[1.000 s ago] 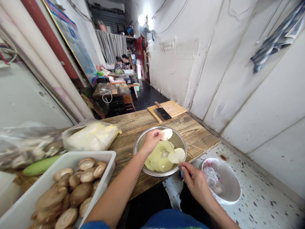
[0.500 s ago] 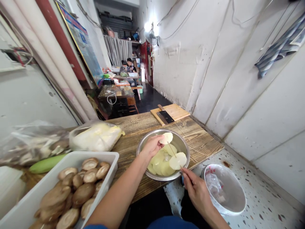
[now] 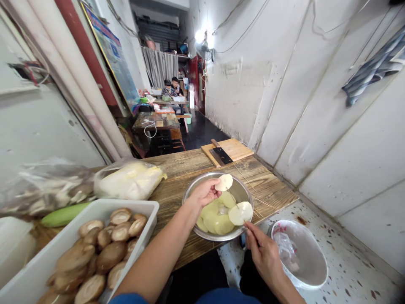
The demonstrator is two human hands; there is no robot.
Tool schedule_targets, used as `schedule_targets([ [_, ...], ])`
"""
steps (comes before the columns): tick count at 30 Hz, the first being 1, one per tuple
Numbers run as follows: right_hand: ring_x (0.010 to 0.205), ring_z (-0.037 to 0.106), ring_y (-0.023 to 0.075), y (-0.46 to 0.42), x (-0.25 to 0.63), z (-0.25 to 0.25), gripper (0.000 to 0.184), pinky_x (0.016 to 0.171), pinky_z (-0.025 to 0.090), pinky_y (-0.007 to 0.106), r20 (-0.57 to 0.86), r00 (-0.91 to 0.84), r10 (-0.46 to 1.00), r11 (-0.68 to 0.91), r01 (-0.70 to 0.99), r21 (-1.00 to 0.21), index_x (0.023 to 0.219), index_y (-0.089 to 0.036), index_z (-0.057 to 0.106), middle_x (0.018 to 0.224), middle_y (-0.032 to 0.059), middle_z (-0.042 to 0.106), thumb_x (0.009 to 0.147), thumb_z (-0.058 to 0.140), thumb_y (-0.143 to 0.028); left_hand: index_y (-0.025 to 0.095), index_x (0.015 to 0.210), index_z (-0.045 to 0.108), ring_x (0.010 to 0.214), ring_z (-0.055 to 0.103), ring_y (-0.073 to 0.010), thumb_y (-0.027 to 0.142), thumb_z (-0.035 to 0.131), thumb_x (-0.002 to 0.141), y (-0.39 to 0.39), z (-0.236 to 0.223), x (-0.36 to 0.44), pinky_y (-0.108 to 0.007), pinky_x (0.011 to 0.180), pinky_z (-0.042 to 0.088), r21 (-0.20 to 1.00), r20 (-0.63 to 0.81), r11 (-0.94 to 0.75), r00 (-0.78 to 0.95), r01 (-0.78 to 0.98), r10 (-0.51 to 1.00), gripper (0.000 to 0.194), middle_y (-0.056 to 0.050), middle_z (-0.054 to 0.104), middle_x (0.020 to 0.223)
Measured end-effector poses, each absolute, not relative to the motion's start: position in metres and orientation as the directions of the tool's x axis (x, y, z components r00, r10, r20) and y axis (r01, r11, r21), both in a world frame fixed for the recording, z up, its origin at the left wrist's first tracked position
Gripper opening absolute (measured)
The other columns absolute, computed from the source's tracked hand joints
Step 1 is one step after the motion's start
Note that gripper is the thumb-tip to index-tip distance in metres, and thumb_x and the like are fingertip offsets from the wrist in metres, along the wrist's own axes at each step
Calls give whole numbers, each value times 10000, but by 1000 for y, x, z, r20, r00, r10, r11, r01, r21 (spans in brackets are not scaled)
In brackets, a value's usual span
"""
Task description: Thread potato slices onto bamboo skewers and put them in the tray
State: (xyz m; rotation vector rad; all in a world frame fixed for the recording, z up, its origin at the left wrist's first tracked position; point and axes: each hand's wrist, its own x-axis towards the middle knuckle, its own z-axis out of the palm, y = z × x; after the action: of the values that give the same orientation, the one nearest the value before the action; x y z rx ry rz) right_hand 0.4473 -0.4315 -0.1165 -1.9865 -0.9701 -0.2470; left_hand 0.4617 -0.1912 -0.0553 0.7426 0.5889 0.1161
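My left hand pinches a thin, pale potato slice above the far side of a metal bowl. Closed around the near end of a thin wooden skewer, my right hand is just off the bowl's near right rim. A second potato slice is threaded on that skewer near my right fingers. The skewer's far end meets the slice in my left hand; whether it pierces it I cannot tell. Several more potato slices lie in the bowl below.
A cleaver rests on a cutting board behind the bowl. Loose skewers lie to its right. At left are a white tray of mushrooms, a plastic bag and a green vegetable. A lined bucket stands at right.
The skewer's exposed length between the two slices looks shorter. Both hands and slices sit slightly further right in the picture, as the whole view has shifted a little.
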Motion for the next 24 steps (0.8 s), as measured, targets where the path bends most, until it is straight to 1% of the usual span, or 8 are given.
schedule_targets([
  [5,589,685,181,-428,451,-116,302,525,554,240,548,624,557,-278,762,-586,1075,-111,639,727,89,718,937,410,-252,116,788,578,523,578,-110,45,559,763,-187,-52,461,-187,463,411,673,-441,733,849,97,292,77,-61,634,642],
  [9,568,681,178,-426,452,-118,293,503,548,237,559,613,559,-277,773,-571,1079,-108,624,733,89,719,940,406,-245,107,759,590,510,568,-109,40,536,771,-185,-48,460,-186,458,409,680,-431,726,857,102,283,87,-64,622,609],
  [13,558,682,180,-425,453,-119,288,514,552,243,562,609,560,-287,779,-558,1099,-112,608,725,80,720,940,405,-242,102,749,601,501,567,-113,43,529,780,-181,-44,460,-186,445,400,698,-424,704,869,135,255,98,-70,619,590],
  [19,555,686,182,-422,454,-116,293,536,563,252,571,597,563,-306,793,-527,1086,-88,604,762,104,728,940,395,-232,92,770,633,523,582,-121,44,612,731,-172,-40,461,-201,479,426,715,-387,674,908,184,163,65,-90,645,633],
  [21,583,695,184,-422,456,-114,291,559,570,252,576,593,563,-308,797,-520,1086,-89,603,787,110,731,939,395,-228,86,781,639,535,589,-130,45,609,734,-171,-39,462,-209,482,429,735,-365,661,910,152,196,69,-100,651,649],
  [24,639,709,187,-420,457,-113,286,593,579,250,596,570,565,-292,814,-502,1091,-95,600,837,120,735,939,397,-229,83,779,633,518,575,-123,56,568,764,-176,-40,464,-203,460,409,751,-343,658,885,58,314,72,-95,645,632],
])
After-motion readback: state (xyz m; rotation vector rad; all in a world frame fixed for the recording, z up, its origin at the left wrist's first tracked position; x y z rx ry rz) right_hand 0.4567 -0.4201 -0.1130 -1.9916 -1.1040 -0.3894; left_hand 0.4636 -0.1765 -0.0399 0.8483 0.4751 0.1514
